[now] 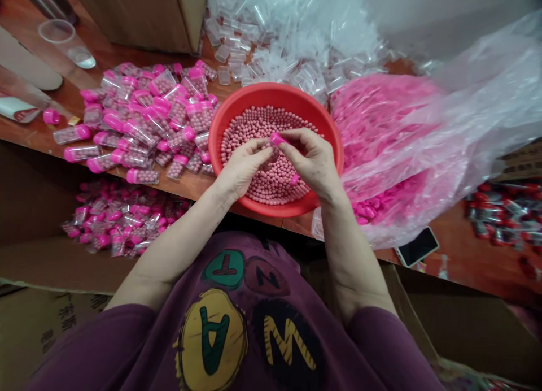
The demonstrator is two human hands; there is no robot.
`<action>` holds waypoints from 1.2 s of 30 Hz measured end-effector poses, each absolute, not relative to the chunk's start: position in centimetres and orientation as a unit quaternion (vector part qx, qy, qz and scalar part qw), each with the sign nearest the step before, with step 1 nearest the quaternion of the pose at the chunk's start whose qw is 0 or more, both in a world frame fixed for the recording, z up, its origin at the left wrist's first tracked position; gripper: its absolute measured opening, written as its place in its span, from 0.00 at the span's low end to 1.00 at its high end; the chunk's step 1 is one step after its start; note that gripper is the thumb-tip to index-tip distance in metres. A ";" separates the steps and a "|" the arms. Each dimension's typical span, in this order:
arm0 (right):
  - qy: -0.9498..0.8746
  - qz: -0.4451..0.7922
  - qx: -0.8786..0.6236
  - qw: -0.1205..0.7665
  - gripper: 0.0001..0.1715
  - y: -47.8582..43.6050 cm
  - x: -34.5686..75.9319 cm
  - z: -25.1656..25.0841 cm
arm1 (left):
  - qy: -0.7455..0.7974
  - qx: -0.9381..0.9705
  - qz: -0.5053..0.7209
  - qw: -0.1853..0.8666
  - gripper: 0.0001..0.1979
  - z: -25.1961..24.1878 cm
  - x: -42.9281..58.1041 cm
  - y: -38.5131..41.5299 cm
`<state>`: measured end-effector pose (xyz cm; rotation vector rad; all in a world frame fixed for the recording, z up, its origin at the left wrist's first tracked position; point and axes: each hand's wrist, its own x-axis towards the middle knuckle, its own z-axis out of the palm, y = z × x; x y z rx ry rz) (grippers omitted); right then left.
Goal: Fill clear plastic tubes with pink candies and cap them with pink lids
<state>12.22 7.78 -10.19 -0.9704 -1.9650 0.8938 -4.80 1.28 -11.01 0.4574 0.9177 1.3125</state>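
A red plastic basin (pixel 220 111) full of small pink beads (pixel 262 122) lies under both hands. My left hand (pixel 240 169) is closed around a small clear bottle, mostly hidden behind its fingers. At the bottle's mouth is a bright pink cap (pixel 276 138), pinched between the thumb and finger of my right hand (pixel 314 160). A second pink cap (pixel 294 179) shows just below the right hand; whether those fingers hold it or it rests on the beads, I cannot tell.
Capped bead bottles (pixel 144 117) are heaped left of the basin, with more in a cardboard box (pixel 38 255) below. Empty clear bottles (pixel 241 52) lie behind. A plastic bag (pixel 423 148) of pink caps (pixel 376 114), a phone (pixel 418 247) and a clear cup (pixel 68 43) are also on the table.
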 end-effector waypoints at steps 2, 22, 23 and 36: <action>-0.779 0.326 -0.381 0.377 0.16 7.1 11.7 -9.8 | 0.401 0.202 0.581 0.679 0.04 -11.1 -4.9 1.3; -0.780 0.197 -0.378 0.459 0.14 3.3 9.3 -12.0 | 0.406 0.176 0.620 0.648 0.04 -11.2 -4.6 0.8; -0.768 0.222 -0.388 0.459 0.13 3.4 9.6 -12.0 | 0.406 0.182 0.615 0.651 0.03 -11.2 -4.6 0.8; -0.711 0.286 -0.471 0.436 0.14 1.9 9.3 -11.9 | 0.463 0.183 0.567 0.657 0.05 -10.4 -4.3 0.9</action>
